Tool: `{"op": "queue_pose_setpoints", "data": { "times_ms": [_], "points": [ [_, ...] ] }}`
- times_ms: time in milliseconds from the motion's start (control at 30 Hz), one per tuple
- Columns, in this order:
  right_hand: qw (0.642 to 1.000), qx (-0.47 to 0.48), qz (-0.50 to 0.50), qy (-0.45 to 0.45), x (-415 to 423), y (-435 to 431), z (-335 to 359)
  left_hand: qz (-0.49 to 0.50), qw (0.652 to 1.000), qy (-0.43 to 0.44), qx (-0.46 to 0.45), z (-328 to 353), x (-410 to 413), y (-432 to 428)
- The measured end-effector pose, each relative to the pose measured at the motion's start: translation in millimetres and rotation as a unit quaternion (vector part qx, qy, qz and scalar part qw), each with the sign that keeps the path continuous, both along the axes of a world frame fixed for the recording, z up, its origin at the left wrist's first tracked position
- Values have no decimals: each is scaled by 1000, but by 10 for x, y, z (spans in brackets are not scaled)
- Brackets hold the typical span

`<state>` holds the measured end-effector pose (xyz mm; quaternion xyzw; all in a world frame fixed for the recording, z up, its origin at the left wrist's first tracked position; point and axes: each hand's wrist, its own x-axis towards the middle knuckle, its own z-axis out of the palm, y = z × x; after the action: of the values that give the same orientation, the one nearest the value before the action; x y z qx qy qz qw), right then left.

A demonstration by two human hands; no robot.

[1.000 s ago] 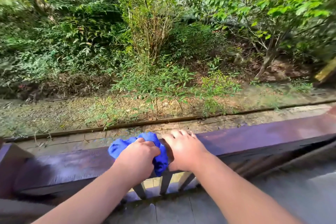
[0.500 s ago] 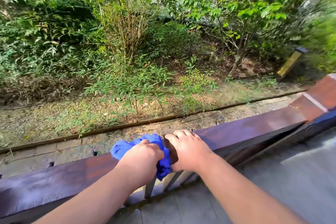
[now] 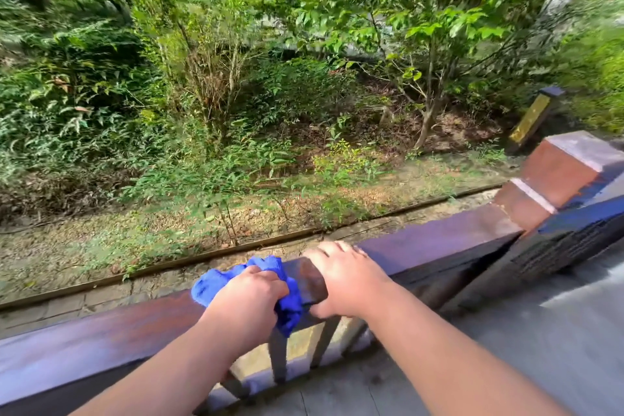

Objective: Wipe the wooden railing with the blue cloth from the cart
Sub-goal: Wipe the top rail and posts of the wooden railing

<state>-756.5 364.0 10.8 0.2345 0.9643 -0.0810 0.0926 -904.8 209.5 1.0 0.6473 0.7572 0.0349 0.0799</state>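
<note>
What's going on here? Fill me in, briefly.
A person is wiping a wooden railing outdoors, facing a planted bank. The left hand presses a bunched blue cloth onto the top of the rail. The right hand rests beside it, gripping the bare rail with nothing in it. A stretch of rail runs on to the right as far as a reddish post. No cart is in view.

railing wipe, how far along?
Done: blue cloth is fetched and on the wooden railing. In hand: left hand presses it on the top rail; right hand grips the rail bare. Left: the stretch toward the corner post; wiped extent unclear.
</note>
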Motion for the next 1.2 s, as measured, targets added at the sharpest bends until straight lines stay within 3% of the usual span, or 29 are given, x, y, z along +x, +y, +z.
{"op": "queue_pose_setpoints", "data": {
  "times_ms": [400,1200],
  "points": [
    [1000,9,-3,5,866,1057,-29,31,999,9,36,24,1065,1174],
    [999,-3,-43,-24,1308,1871,-43,-41,998,-39,27,-137,1396,2091]
  ]
}}
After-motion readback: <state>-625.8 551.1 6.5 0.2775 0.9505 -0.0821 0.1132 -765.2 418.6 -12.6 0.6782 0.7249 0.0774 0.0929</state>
